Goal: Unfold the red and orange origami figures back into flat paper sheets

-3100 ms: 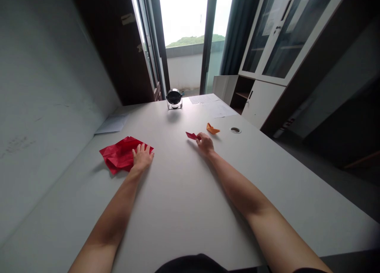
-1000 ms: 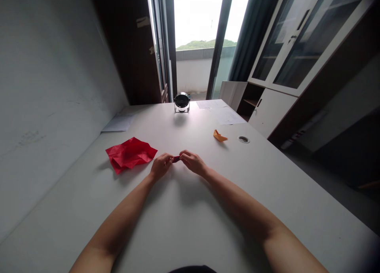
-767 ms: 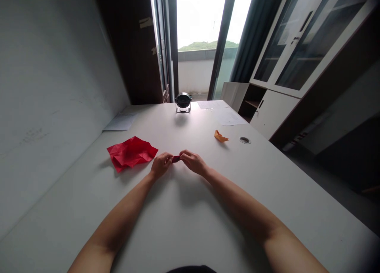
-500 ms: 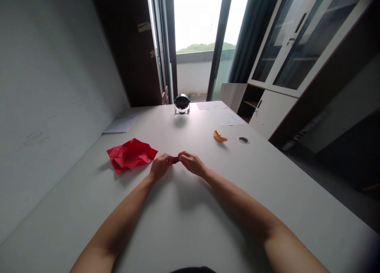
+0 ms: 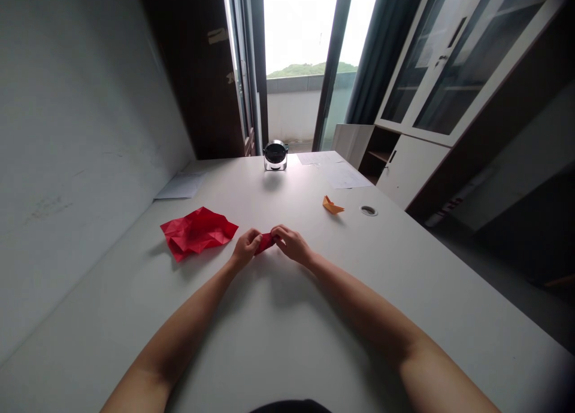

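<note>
A small folded piece of red paper [image 5: 265, 242] is held between my two hands, just above the white table. My left hand [image 5: 246, 245] pinches its left end, thumb on top. At the right end, the fingers of my right hand [image 5: 287, 243] are closed on the paper's upper corner. Fingers cover both ends, so the full folded shape is hidden. To the left of my left hand lies a larger creased sheet of red paper [image 5: 197, 233], its edges lifting off the table.
An orange folded-paper figure [image 5: 332, 206] sits to the right, beside a round cable hole [image 5: 369, 210]. A round black device on a metal stand [image 5: 275, 154] is at the far edge. White sheets [image 5: 345, 176] lie at back right, more papers [image 5: 180, 187] by the left wall.
The folded red paper has turned in my hands and now shows a broader flat face towards me. My left hand has rotated, bringing its thumb across the top.
</note>
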Action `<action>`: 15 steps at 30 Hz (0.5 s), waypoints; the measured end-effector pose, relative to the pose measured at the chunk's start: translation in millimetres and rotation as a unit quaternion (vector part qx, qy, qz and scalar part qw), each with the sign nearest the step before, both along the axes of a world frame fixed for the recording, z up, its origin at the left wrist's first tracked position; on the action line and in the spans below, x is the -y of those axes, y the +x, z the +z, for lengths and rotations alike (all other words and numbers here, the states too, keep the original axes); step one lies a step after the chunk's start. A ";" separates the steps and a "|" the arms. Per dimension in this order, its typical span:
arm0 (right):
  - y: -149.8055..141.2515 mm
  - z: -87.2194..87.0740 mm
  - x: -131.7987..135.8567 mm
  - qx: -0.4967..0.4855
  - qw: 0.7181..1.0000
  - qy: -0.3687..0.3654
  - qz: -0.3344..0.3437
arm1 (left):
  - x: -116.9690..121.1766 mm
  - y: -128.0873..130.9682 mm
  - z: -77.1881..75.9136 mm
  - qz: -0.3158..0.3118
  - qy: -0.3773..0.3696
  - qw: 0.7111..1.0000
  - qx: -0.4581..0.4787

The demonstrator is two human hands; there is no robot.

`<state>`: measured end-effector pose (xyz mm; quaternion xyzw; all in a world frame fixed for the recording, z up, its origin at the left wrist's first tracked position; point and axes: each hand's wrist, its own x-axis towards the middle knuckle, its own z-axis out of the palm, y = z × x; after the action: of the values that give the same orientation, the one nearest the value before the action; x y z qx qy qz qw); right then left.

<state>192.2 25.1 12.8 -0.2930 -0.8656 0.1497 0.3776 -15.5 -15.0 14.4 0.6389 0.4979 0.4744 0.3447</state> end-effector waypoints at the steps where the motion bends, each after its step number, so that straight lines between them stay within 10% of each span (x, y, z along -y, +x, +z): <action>1: -0.4 -1.8 -1.1 -0.006 1.000 -0.006 -0.002 | -0.6 1.6 0.1 -0.007 -0.013 0.999 0.040; 15: -3.8 -13.8 -10.4 -0.080 0.992 -0.080 -0.050 | -5.5 4.3 -4.8 -0.012 -0.141 0.913 0.382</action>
<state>188.4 35.5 -1.0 -0.3525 -0.8018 0.2227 0.4282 -11.2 -9.5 9.6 0.3596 0.3823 0.6033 0.6004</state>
